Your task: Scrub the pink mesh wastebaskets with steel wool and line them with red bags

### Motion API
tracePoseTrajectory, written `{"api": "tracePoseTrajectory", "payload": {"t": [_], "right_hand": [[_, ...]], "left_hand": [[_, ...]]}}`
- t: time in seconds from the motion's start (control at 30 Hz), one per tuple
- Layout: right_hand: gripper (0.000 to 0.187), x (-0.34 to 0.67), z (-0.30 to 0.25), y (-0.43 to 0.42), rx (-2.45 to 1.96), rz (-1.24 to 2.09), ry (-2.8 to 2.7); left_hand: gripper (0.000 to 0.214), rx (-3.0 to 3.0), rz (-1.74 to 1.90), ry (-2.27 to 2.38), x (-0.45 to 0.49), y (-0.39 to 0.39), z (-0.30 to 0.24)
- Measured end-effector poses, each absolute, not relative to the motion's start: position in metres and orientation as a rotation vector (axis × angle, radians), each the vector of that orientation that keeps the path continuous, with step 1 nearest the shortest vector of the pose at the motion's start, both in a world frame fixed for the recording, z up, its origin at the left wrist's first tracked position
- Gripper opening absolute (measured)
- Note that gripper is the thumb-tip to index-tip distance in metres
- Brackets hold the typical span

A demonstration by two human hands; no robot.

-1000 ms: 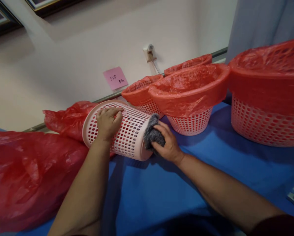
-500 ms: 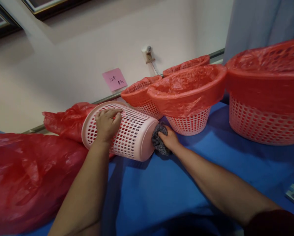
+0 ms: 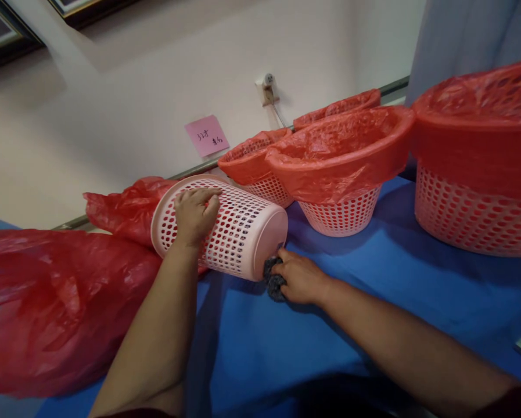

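Observation:
A pink perforated plastic wastebasket (image 3: 232,229) lies on its side on the blue cloth, its solid base turned to the right. My left hand (image 3: 194,215) bears down on the upper side near the rim, fingers bent over the holes, and holds it. A crumpled dark grey cloth (image 3: 274,281) is gripped in my right hand (image 3: 301,276), pressed against the lower edge of the base. Part of the cloth is hidden by my fingers.
Red plastic bags (image 3: 64,307) lie on the left. Behind and to the right stand several pink baskets lined with red bags, among them a near one (image 3: 338,212) and a large one (image 3: 478,215). A pink note (image 3: 207,136) and a socket (image 3: 268,93) are on the wall.
My right hand has slid the grey cloth down along the wastebasket's base, uncovering more of it. My left hand stays in place on the side. The view has shifted slightly.

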State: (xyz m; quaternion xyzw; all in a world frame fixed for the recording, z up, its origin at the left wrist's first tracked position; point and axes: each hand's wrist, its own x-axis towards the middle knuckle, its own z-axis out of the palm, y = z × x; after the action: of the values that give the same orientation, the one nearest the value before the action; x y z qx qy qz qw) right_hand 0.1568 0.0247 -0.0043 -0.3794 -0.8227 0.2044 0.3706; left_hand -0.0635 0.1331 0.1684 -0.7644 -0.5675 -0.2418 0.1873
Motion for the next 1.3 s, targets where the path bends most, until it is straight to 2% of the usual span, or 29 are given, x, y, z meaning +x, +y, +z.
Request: {"api": "tracePoseTrajectory", "payload": {"t": [0.07, 0.23, 0.33, 0.4, 0.5, 0.6, 0.9, 1.0, 1.2, 1.3], "right_hand": [[0.026, 0.162, -0.001, 0.026, -1.000, 0.507, -2.076], [0.048, 0.166, 0.027, 0.008, -0.574, 0.294, -1.920], [0.053, 0.157, 0.037, 0.012, -0.560, 0.207, -1.821], [0.055, 0.152, 0.036, 0.030, -0.726, 0.268, -1.653], [0.057, 0.153, 0.026, 0.061, -1.202, 0.524, -1.421], [0.047, 0.156, 0.013, 0.075, -1.509, 0.774, -1.425], [0.015, 0.175, -0.006, 0.058, -1.420, 1.068, -1.718], [0.020, 0.188, -0.007, 0.069, -1.433, 1.072, -1.658], [0.046, 0.194, -0.007, 0.078, -1.353, 1.050, -1.518], [0.043, 0.191, -0.007, 0.074, -1.269, 1.089, -1.501]], "left_hand": [[0.044, -2.147, -0.680, -1.599, -0.063, 0.133, 0.168], [0.044, -2.150, -0.658, -1.603, -0.063, 0.132, 0.168], [0.042, -2.144, -0.666, -1.619, -0.063, 0.132, 0.168], [0.041, -2.133, -0.679, -1.624, -0.064, 0.132, 0.167], [0.040, -2.136, -0.694, -1.612, -0.065, 0.132, 0.167], [0.040, -2.144, -0.700, -1.598, -0.066, 0.130, 0.167], [0.039, -2.176, -0.764, -1.550, -0.070, 0.110, 0.168], [0.044, -2.218, -0.833, -1.541, -0.080, 0.108, 0.179], [0.084, -1.841, -0.947, -1.982, -0.111, 0.115, 0.207], [0.069, -1.740, -1.054, -2.217, -0.128, 0.113, 0.218]]}}
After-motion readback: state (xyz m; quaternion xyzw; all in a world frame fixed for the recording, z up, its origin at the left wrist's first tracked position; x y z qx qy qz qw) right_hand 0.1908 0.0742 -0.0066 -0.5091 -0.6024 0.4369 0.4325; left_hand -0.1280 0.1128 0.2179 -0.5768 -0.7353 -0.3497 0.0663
